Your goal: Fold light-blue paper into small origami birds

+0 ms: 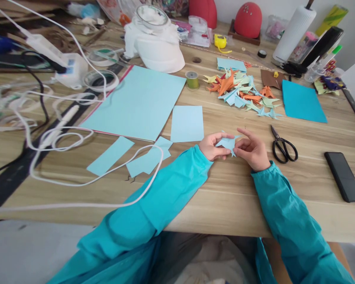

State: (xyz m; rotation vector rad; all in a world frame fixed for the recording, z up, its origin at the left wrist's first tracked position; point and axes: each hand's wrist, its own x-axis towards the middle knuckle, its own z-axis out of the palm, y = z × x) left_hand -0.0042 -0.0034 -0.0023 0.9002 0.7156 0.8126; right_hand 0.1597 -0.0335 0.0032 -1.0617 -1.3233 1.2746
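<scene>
Head | your left hand (210,147) and right hand (253,150) pinch folded paper (227,144) inside surface's (225,209) front edge | uneven tugging could tear it

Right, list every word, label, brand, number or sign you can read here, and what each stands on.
No text can be read.
Colorful wrapper at the right: any print is too small and blurred.
Yellow-green roll: markings blurred.
White adapter: bluish marks, unreadable.
Light-blue paper between left hand and right hand: no writing visible.
</scene>
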